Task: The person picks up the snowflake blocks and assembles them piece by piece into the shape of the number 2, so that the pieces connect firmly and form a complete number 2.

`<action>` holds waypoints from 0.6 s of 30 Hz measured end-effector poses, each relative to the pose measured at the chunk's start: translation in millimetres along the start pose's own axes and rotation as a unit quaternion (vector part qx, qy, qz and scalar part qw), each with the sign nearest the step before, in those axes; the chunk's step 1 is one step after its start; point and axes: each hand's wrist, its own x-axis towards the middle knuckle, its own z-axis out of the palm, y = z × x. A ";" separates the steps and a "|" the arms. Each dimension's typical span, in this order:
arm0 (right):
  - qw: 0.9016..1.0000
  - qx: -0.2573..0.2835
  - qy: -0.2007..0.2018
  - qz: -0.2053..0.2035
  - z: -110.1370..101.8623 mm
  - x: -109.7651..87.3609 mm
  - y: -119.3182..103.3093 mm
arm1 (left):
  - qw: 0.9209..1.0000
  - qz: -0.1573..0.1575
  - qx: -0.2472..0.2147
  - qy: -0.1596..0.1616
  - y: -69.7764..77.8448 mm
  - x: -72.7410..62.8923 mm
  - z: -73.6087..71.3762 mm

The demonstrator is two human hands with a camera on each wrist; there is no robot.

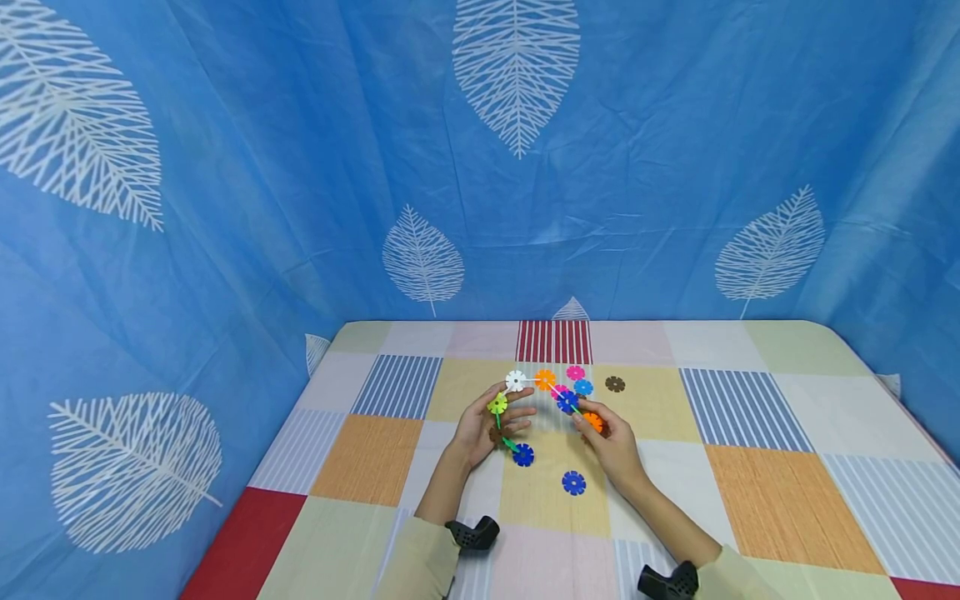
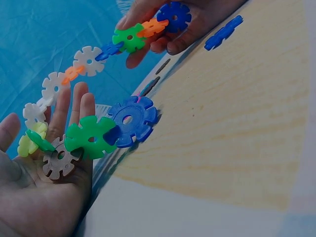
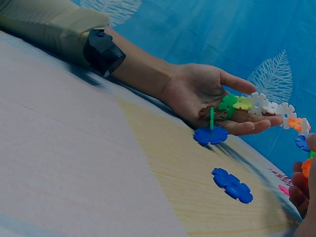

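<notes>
A linked chain of toothed plastic snowflake discs (image 2: 89,61), in white, orange, blue, green, yellow and brown, runs between both hands. My left hand (image 1: 474,429) is palm up with fairly straight fingers, and the chain lies across its palm and fingers. A brown disc (image 2: 60,159) rests against that palm; beyond it a green disc (image 2: 91,138) and a blue disc (image 2: 132,121) stick out past the hand. My right hand (image 1: 615,446) pinches the other end, around a green disc (image 2: 129,38) and an orange disc (image 1: 593,422). A dark blue disc (image 2: 174,17) shows beside its fingers.
A loose blue disc (image 1: 573,482) lies on the patchwork tablecloth (image 1: 555,521) nearer the body. Loose pink (image 1: 575,372), light blue (image 1: 583,387) and brown (image 1: 615,384) discs lie beyond the hands. A blue leaf-print curtain (image 1: 637,208) hangs behind the table.
</notes>
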 end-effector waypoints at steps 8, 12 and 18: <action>1.000 -0.007 0.000 0.003 0.1 -0.1 -0.5 | 1.000 -0.001 -0.002 0.004 0.6 -0.5 1.2; 1.000 -0.011 0.000 -0.001 0.0 0.2 0.1 | 1.000 0.002 -0.004 0.009 0.5 0.2 1.7; 1.000 -0.011 0.001 -0.003 0.0 0.6 0.6 | 1.000 0.000 -0.003 0.016 0.3 0.6 2.0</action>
